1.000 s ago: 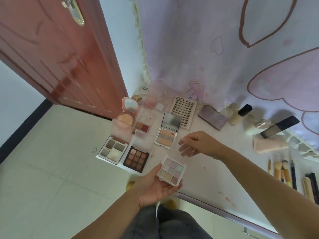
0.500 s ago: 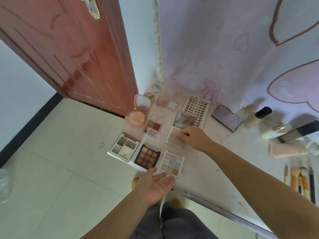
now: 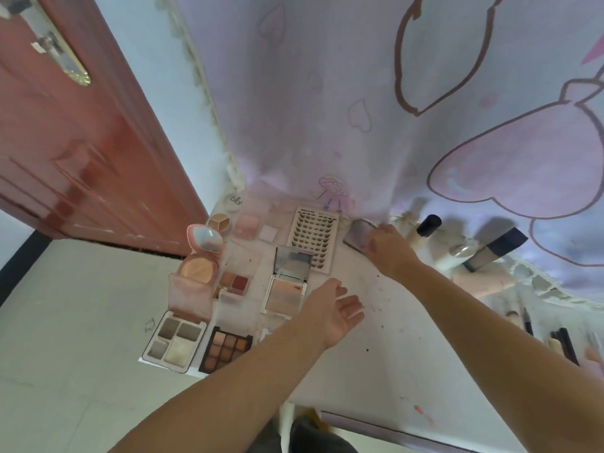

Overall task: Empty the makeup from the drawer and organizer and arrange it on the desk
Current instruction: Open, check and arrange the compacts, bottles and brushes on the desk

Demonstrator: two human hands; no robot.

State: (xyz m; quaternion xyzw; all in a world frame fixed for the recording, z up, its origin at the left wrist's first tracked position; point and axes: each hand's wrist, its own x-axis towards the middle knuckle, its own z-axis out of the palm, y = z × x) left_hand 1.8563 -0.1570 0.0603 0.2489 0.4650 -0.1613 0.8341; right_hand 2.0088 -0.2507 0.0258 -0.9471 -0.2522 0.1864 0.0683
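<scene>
Makeup lies spread on the white desk (image 3: 402,341). At the back, next to the lash tray (image 3: 313,237), my right hand (image 3: 387,248) grips the right end of a closed purple-grey palette (image 3: 358,235). Palm up with straight fingers, my left hand (image 3: 333,310) hovers beside the open mirrored palette (image 3: 283,294) and holds nothing. Under its wrist only a corner of the pastel palette (image 3: 266,333) shows. A brown nine-pan palette (image 3: 227,349) and a grey four-pan palette (image 3: 175,338) sit at the desk's front left corner.
A pink compact (image 3: 202,253), a red blush duo (image 3: 235,282) and small pans fill the left side. Bottles and a dark tube (image 3: 493,250) stand at the back right, brushes (image 3: 562,341) further right. A red door (image 3: 65,142) is on the left; curtain behind.
My left hand set the pastel palette down on the desk and rose, empty, over the middle. My right hand went from the mirrored palette back to the purple-grey palette.
</scene>
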